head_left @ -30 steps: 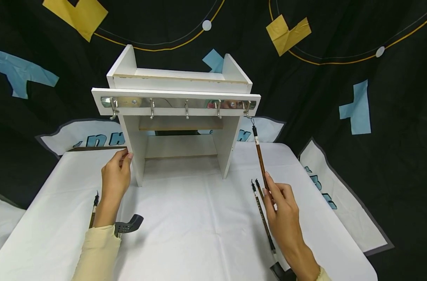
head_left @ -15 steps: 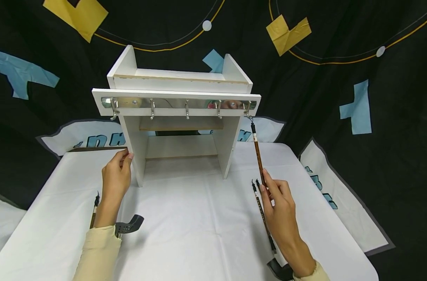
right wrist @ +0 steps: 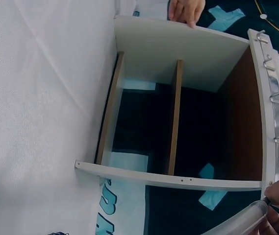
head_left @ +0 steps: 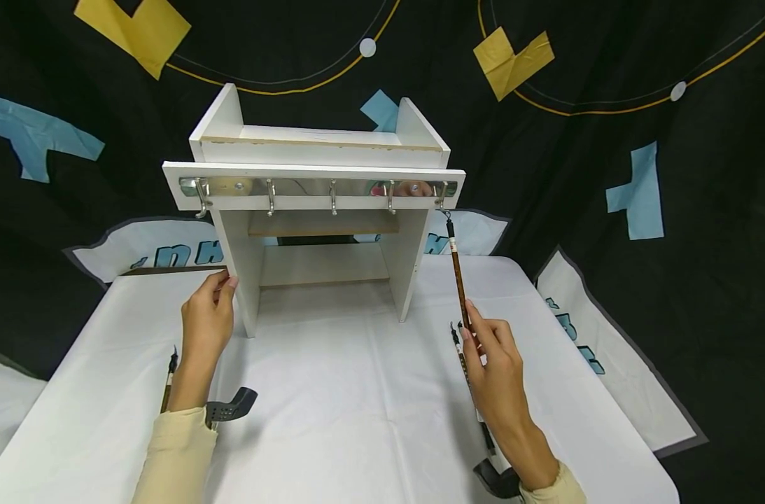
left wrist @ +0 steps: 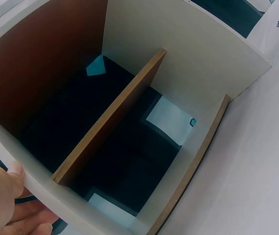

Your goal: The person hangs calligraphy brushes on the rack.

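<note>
A white wooden shelf unit stands on the table, with a metal strip of several hooks across its front. My left hand grips the front edge of its left side panel; in the left wrist view the thumb lies on that panel's edge. My right hand pinches a brown calligraphy brush by its handle. The brush points up, with its cord loop at the rightmost hook; whether the loop sits over the hook I cannot tell. In the right wrist view, a pale rounded end extends from the fingers.
More brushes lie on the white tablecloth, partly behind my right hand. Another brush lies beside my left forearm. A black curtain with coloured tape hangs behind the table.
My right hand has shifted slightly left with the brush, bringing its loop closer in to the rightmost hook. My left hand keeps its place on the side panel.
</note>
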Tool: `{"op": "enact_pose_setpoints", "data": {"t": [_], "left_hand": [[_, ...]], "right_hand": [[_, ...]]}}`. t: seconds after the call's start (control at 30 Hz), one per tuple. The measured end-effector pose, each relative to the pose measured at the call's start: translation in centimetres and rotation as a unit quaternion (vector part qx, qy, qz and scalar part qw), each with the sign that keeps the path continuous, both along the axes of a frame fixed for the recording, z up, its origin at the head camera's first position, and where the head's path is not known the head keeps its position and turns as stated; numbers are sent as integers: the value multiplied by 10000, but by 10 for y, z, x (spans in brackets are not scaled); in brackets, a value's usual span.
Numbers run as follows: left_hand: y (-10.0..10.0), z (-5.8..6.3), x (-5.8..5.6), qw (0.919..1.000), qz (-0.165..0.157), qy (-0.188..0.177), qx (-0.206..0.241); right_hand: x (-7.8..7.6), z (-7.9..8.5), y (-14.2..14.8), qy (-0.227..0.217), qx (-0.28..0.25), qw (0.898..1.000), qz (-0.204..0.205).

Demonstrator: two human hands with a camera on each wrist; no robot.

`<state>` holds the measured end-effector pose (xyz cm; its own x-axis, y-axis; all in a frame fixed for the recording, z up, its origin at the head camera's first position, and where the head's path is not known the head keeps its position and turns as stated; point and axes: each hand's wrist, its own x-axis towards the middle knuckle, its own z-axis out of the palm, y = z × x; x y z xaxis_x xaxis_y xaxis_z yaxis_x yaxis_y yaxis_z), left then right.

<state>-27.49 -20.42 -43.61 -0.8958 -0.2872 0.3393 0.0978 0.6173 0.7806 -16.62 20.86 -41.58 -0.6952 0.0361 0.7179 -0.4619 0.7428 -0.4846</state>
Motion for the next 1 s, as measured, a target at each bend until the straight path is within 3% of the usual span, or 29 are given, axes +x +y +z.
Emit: {"op": "enact_pose_setpoints", "data": {"t": [0.2,0.67,1.0], "left_hand": [[1,0,0,10000,-1,57,6],[0,0,0,10000,15,22,-15],[0,1,1,10000,-7,-84,15]], "right_hand": [[0,-1,-1,-224,-94,9997,4],[3,4,-3,7,-171,9999,4],[4,6,-5,-246,-208,9995,13]]}}
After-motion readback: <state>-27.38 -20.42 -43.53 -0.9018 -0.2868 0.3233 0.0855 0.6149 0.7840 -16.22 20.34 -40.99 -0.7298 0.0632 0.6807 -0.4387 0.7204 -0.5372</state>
